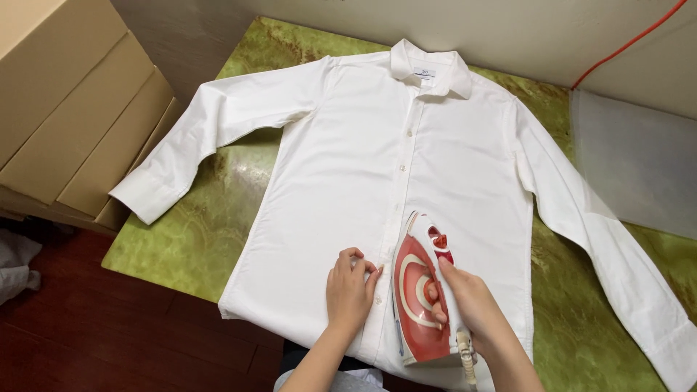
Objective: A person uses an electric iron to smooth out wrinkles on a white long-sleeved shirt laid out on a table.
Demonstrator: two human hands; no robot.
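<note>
The right hand [468,305] grips the iron [421,290] (nose pointing toward the collar), left hand [350,290] flat on the shirt [363,160].

A white long-sleeved shirt [377,167] lies flat and buttoned, front up, sleeves spread, on the green table [196,232]. A red-and-white iron [421,290] rests on the shirt's lower front, just right of the button placket, tip toward the collar.

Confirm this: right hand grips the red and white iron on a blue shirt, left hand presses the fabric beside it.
Wrong colour: the head view shows a white shirt. The right hand does grip the red and white iron, and the left hand presses beside it.
</note>
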